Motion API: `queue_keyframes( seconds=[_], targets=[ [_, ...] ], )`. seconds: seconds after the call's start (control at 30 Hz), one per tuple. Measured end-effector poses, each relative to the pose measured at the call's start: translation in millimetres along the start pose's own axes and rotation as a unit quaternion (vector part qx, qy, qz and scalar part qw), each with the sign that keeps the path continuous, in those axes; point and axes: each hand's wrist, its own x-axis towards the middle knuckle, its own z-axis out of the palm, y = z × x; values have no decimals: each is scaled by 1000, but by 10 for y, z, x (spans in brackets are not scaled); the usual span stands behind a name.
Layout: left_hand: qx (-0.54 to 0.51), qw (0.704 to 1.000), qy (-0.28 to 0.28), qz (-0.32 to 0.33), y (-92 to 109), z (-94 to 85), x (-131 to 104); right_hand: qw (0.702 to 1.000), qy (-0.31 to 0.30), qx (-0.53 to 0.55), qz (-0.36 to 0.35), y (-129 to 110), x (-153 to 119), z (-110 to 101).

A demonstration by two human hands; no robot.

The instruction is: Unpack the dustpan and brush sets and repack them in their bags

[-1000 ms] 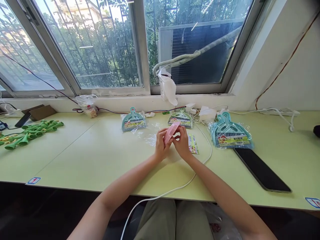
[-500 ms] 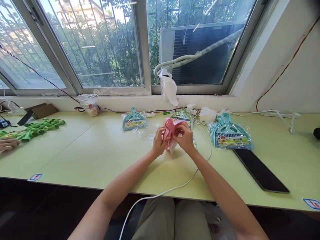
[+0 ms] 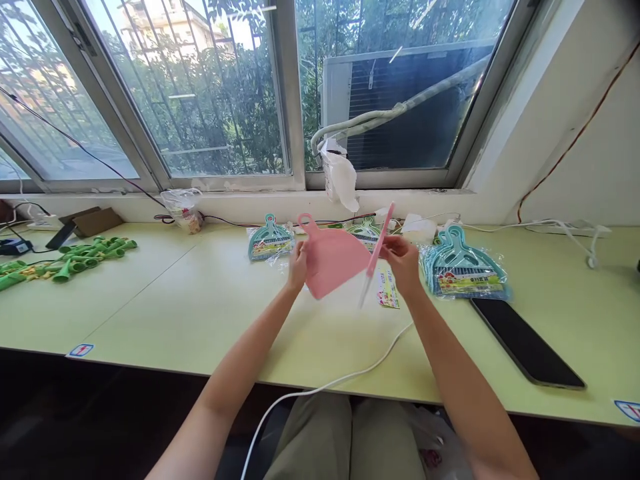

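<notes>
My left hand (image 3: 299, 267) grips the left edge of a pink dustpan (image 3: 334, 260), its looped handle pointing up and its flat face toward me. In my right hand (image 3: 401, 260) is a small pink brush (image 3: 381, 240) with pale bristles, seen nearly edge-on and tilted beside the dustpan's right side. Both things are held above the table. A printed label card (image 3: 387, 289) lies on the table below my right hand. Behind the dustpan sits a bagged teal dustpan set (image 3: 365, 231), partly covered.
Another bagged teal set (image 3: 271, 240) stands at the back, and a stack of teal sets (image 3: 463, 267) is on the right, beside a black phone (image 3: 525, 340). A white cable (image 3: 345, 380) crosses the table's front edge. Green horn-shaped pieces (image 3: 75, 260) lie far left.
The pink dustpan and brush, held together before, are now apart, one in each hand. My hands have moved away from each other. The label card has come into fuller view.
</notes>
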Motion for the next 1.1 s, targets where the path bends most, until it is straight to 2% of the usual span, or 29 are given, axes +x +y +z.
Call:
queue_keyframes(
  seconds=[0.03,0.07,0.13,0.17,0.23,0.3,0.33,0.37,0.43,0.6,0.77,0.83,0.9,1.0,1.1],
  targets=[
    [3,998,-54,-38,-45,36,-19,999,18,-35,-8,16,52,-94],
    [11,991,-109,-72,-94,70,-44,996,11,-86,-5,39,98,-189],
    [47,970,-215,-107,-187,117,-95,971,-37,-233,30,97,158,-353],
    [73,957,-259,-108,-224,127,-115,941,-63,-329,47,129,169,-412],
    [138,932,-322,-88,-268,125,-138,856,-108,-499,77,192,158,-471],
    [218,912,-341,-70,-274,103,-138,770,-159,-609,102,248,121,-462],
    [259,904,-335,-60,-267,88,-133,738,-183,-639,114,273,101,-441],
    [296,897,-324,-50,-256,72,-125,716,-205,-656,124,295,83,-415],
    [352,887,-297,-31,-234,41,-112,690,-232,-671,140,331,54,-360],
    [410,875,-258,-5,-200,9,-128,675,-240,-681,151,374,21,-290],
    [517,829,-209,46,-161,42,-195,666,-233,-692,154,421,23,-323],
    [533,822,-191,61,-151,51,-209,667,-229,-691,156,450,34,-345],
    [518,835,-172,70,-149,53,-212,671,-221,-690,156,476,45,-362],
    [464,869,-147,87,-157,45,-200,676,-212,-689,155,502,54,-370],
    [421,889,-142,110,-181,33,-179,677,-203,-690,155,513,57,-366]
  ],
)
